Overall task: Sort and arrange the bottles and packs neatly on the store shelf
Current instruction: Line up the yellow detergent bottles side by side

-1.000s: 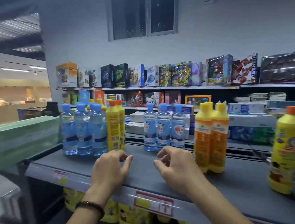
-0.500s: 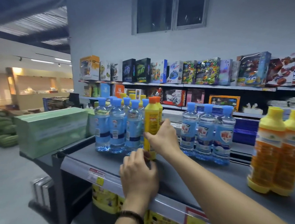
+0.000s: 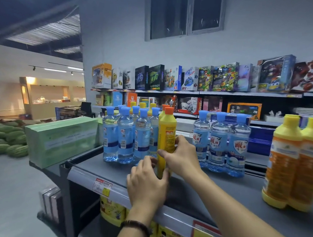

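A tall yellow bottle with an orange cap (image 3: 167, 132) stands on the grey shelf (image 3: 200, 193), a second one right behind it. My right hand (image 3: 180, 156) grips its middle from the right. My left hand (image 3: 147, 183) holds it near the base from the left. Several blue-capped water bottles (image 3: 126, 137) stand just left of it. Three more water bottles (image 3: 219, 142) stand to its right. Two orange bottles with yellow caps (image 3: 294, 164) stand at the far right.
A green carton (image 3: 61, 140) lies on a lower surface to the left of the shelf. Toy boxes (image 3: 186, 79) fill the shelves behind. Yellow packs (image 3: 111, 211) sit on the shelf below. Watermelons (image 3: 7, 139) are piled on the floor at far left.
Both hands left the shelf's front and closed on the yellow orange-capped bottle: the right first, then the left at its base. The view swung left and nearer.
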`<state>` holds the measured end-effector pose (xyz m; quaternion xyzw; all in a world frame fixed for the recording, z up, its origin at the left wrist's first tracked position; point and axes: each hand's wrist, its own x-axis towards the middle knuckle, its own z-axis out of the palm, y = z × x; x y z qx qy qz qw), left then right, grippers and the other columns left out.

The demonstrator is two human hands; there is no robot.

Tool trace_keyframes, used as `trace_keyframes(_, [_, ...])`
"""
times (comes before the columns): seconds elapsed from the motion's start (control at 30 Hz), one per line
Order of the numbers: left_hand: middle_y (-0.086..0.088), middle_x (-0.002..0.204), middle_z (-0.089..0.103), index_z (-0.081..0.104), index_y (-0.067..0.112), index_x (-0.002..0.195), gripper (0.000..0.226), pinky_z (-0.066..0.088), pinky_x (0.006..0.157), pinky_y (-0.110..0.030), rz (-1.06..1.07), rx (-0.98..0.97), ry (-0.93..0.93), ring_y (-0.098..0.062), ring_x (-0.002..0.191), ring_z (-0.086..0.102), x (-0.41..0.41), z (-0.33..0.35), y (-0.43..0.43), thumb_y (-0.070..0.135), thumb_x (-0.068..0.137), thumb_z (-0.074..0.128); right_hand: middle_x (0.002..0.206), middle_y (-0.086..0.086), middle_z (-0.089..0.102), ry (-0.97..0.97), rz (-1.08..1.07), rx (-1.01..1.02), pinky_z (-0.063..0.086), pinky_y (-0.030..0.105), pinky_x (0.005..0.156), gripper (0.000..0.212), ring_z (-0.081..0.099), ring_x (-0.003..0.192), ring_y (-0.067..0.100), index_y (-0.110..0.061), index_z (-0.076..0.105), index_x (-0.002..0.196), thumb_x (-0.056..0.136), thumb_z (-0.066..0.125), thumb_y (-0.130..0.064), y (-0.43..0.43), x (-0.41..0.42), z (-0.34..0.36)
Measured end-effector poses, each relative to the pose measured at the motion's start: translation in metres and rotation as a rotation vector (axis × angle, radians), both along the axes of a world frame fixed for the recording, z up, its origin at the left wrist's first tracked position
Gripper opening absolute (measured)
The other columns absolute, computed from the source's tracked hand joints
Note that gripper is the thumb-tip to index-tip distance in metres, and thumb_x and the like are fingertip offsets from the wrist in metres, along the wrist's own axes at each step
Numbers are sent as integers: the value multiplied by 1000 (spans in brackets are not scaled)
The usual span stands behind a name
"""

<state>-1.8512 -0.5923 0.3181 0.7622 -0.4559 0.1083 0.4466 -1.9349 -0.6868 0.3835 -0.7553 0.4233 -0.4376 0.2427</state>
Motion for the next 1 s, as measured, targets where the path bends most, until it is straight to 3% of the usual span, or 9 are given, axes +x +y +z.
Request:
trace_keyframes(0.1, [15,114,61,49,38,118,55,53,94,-43,-77,48,27,-15,109,62,-4,10,-2,76,82,63,89,-11,71,-35,12,5,57,34,77,42,69,84,12,-26,58,96,75,90,-43,9,-18,-3])
trace_keyframes(0.2, [16,113,66,50,41,115,51,55,84,-38,-159,70,142,-18,105,67,-6,21,-5,61,78,80,87,-9,72,-86,26,5,58,34,74,51,70,82,10,-25,53,92,69,93,-48,12,-25,-7])
trace_keyframes(0.33, [19,112,69,53,47,113,44,53,79,-34,-155,66,153,-16,102,68,-1,19,-8,60,81,80,87,-7,74,-161,80,32,60,36,75,53,72,81,9,-26,57,91,65,93,-54,6,-25,-17])
trace_keyframes(0.47, [26,113,72,60,51,122,47,58,87,-35,-184,36,148,-8,110,69,8,11,-7,71,82,72,96,-10,77,-203,213,23,61,39,83,29,73,89,5,-31,69,102,78,84,-34,-3,-27,-25])
trace_keyframes(0.57, [33,112,68,53,55,125,44,57,95,-37,-242,69,211,-1,112,67,17,7,-6,63,87,74,98,-13,79,-213,312,39,62,46,86,32,75,92,9,-34,72,109,79,78,-25,-4,-26,-31])
trace_keyframes(0.67, [30,120,69,53,55,128,47,57,98,-38,-328,105,273,4,113,65,26,6,-3,61,87,76,95,-10,80,-229,322,61,63,45,83,34,76,88,9,-30,71,108,79,87,-18,-6,-26,-33])
trace_keyframes(0.77, [28,113,68,55,52,124,53,55,88,-30,-322,132,229,3,103,65,21,10,2,63,79,81,92,-7,79,-225,297,81,63,35,77,47,75,83,5,-24,64,104,70,96,-24,-2,-27,-30])
trace_keyframes(0.83, [27,110,67,55,50,121,50,52,83,-32,-249,130,177,-3,101,65,15,11,2,61,80,81,90,-6,77,-222,261,87,61,31,72,55,74,79,5,-22,58,101,64,99,-29,1,-27,-30])
trace_keyframes(1.0, [27,105,69,56,52,117,41,56,91,-37,-241,142,191,-6,104,66,13,13,2,60,84,79,94,-7,75,-138,203,116,63,32,75,60,73,85,6,-23,57,100,62,100,-40,7,-29,-24])
